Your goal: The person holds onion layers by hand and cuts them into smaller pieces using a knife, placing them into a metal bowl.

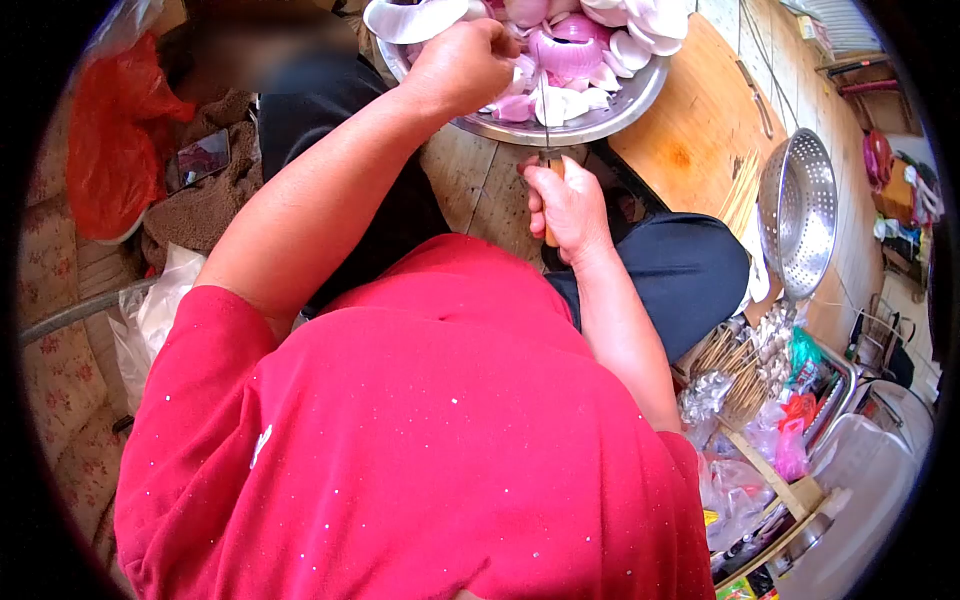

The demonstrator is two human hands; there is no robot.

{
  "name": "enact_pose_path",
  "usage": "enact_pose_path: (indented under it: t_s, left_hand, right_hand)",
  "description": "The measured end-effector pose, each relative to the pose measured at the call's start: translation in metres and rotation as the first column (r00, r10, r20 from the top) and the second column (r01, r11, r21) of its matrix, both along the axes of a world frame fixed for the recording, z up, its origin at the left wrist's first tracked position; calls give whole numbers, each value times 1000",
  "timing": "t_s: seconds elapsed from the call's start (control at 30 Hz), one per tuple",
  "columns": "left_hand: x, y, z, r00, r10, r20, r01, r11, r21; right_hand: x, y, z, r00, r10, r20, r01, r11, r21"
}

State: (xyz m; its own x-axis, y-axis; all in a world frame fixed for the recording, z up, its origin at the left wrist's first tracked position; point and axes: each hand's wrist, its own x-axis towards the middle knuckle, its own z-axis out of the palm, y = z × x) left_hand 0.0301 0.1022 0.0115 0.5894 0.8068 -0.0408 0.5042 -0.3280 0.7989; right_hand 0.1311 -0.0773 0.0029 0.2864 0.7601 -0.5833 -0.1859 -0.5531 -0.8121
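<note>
A metal bowl [610, 118] full of cut onion pieces [570, 55], purple and white, sits at the top of the view. My left hand [465, 65] is over the bowl's left side, its fingers curled closed among the onion; whatever they pinch is hidden. Just below the rim, my right hand [572, 208] is wrapped around the wooden handle of a knife [553, 172]. Its thin blade appears edge-on and points up over the bowl toward the onion.
To the right lie a wooden board [675, 110], bamboo skewers [742, 185] and a metal colander [800, 205]. Lower right, filled skewers [735, 365] stand near plastic bags [735, 495]. A red bag [115, 135] and a phone [203, 158] on a brown cloth are at left.
</note>
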Motion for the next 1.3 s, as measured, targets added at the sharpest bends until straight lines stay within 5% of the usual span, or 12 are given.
enact_pose_path:
  t_s: [0.07, 0.3, 0.43, 0.5, 0.57, 0.6, 0.8, 0.93, 1.17, 1.3]
  left_hand:
    - [3, 0, -3, 976, -53, -213, 92, 980, 177]
    - [30, 1, -17, 997, -45, -64, 64, 940, 335]
    - [55, 15, -29, 977, -4, -215, 38, 987, 156]
    - [59, 19, -33, 977, -116, -178, 160, 951, 263]
    - [70, 20, -28, 977, -84, -194, 48, 982, -181]
    - [72, 20, -31, 978, -88, -192, 53, 983, -177]
    - [66, 9, -47, 974, 7, -227, 56, 961, 271]
    - [62, 0, -42, 996, 63, 56, -68, 994, 90]
    - [64, 2, -29, 988, 151, -19, -140, 951, 274]
    - [77, 13, -34, 996, -24, -83, 51, 940, 338]
  right_hand:
    - [-1, -5, 1, 1000, -12, -7, 12, 1000, -6]
    - [1, -17, 2, 983, -171, -68, 176, 982, 74]
    - [8, -24, 0, 963, -244, -112, 254, 963, 93]
    - [10, -26, 1, 955, -270, -121, 283, 954, 102]
    - [11, -28, 2, 956, -272, -111, 284, 952, 110]
    - [12, -30, 0, 956, -272, -107, 284, 952, 112]
    - [13, -32, -2, 956, -278, -92, 288, 949, 131]
    - [12, -28, 1, 952, -292, -92, 303, 943, 138]
    - [12, -21, -1, 920, -372, -125, 387, 912, 135]
    - [10, -26, -1, 924, -369, -97, 378, 921, 99]
